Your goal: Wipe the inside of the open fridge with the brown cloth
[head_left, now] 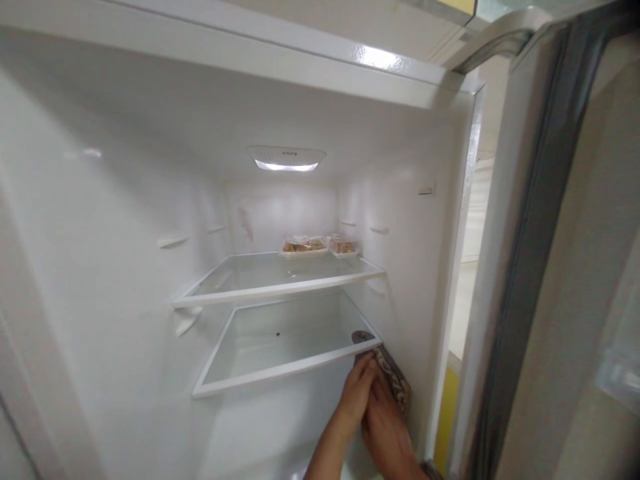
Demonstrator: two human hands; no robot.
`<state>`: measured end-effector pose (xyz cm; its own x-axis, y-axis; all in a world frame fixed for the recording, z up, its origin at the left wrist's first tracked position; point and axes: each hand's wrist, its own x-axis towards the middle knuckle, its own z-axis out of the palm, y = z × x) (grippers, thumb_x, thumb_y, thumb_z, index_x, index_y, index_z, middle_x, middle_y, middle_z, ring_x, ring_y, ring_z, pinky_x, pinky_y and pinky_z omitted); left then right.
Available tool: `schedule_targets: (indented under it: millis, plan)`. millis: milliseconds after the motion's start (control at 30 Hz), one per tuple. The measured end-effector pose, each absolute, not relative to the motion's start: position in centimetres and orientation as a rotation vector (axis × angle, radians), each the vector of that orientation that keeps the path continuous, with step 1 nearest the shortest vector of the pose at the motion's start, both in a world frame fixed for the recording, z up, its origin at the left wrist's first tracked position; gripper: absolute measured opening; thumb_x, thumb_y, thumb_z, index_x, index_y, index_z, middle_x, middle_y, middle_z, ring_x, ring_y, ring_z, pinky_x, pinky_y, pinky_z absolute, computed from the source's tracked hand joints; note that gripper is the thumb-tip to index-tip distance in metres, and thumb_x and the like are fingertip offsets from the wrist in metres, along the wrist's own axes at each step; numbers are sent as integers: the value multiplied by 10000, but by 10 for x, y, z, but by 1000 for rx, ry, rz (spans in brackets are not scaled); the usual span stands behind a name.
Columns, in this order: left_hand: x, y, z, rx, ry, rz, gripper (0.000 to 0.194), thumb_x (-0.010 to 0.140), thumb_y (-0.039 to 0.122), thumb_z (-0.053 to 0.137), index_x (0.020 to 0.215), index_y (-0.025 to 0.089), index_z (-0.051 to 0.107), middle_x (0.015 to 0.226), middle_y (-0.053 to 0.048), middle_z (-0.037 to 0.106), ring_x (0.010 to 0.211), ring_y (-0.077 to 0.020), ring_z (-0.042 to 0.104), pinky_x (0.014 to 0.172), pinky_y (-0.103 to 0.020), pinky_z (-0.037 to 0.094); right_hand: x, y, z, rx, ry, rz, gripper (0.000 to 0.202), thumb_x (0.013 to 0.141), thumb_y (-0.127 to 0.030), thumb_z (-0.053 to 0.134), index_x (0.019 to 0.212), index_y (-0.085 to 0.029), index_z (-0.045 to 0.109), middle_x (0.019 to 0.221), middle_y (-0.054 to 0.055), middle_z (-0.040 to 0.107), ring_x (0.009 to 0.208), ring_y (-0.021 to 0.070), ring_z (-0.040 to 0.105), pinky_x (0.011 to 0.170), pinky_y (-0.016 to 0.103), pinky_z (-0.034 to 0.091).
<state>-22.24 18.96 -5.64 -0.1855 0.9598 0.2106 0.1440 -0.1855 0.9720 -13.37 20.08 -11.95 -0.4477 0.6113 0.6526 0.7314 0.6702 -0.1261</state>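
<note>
Both hands meet just below the front right corner of the lower glass shelf (295, 333) inside an open refrigerator. A dark patterned cloth (395, 377) bunches at that corner, against the right inner wall; part of it shows through the glass. My right hand (387, 423) is closed on the cloth, its fingertips hidden. Crossing close beside it, my left hand (357, 387) has its fingers pressed together near the shelf's white front edge. What the left fingers grip, if anything, is hidden. The lower shelf sits skewed, its left front corner nearer to me.
Above is another glass shelf (280, 273), with two packs of food, a larger pack (304, 246) and a smaller pack (344, 247), at its back. A lit lamp (286, 159) is on the ceiling. The open door (550, 267) stands at the right. Support ledges project from the side walls.
</note>
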Motion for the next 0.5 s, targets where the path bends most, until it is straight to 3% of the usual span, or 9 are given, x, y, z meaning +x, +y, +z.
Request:
schedule_targets:
  millis: [133, 300, 400, 500]
  plan:
    - [-239, 168, -79, 1370, 1429, 1524, 624, 895, 457, 496, 1412, 112, 541, 1505, -154, 537, 1400, -252, 495, 1229, -433, 322, -145, 205, -89, -1295, -2243, -178, 640, 871, -31, 326, 1458, -189, 526, 1532, 94, 499, 1418, 239, 460, 1148, 409, 387]
    - [-285, 110, -106, 1657, 1985, 1229, 477, 891, 333, 483, 1314, 184, 643, 1417, -125, 626, 1340, -256, 557, 1193, -473, 382, -157, 213, -85, -1374, -2387, -253, 640, 837, 8, 359, 1435, -124, 543, 1580, 159, 408, 1451, 287, 407, 1107, 438, 430]
    - [-335, 67, -119, 1871, 2328, 899, 452, 873, 246, 493, 1289, 269, 668, 1384, -79, 658, 1312, -262, 588, 1164, -520, 419, -166, 224, -85, -1397, -2393, -204, 604, 841, 10, 391, 1405, -102, 574, 1559, 200, 427, 1365, 303, 514, 1101, 435, 440]
    - [-386, 27, -138, 2100, 2514, 623, 415, 901, 310, 522, 1288, 360, 666, 1358, -35, 676, 1272, -282, 623, 1116, -551, 470, -171, 237, -89, -1294, -2343, -108, 535, 851, -44, 497, 1372, -98, 610, 1484, 208, 526, 1364, 322, 502, 1136, 444, 395]
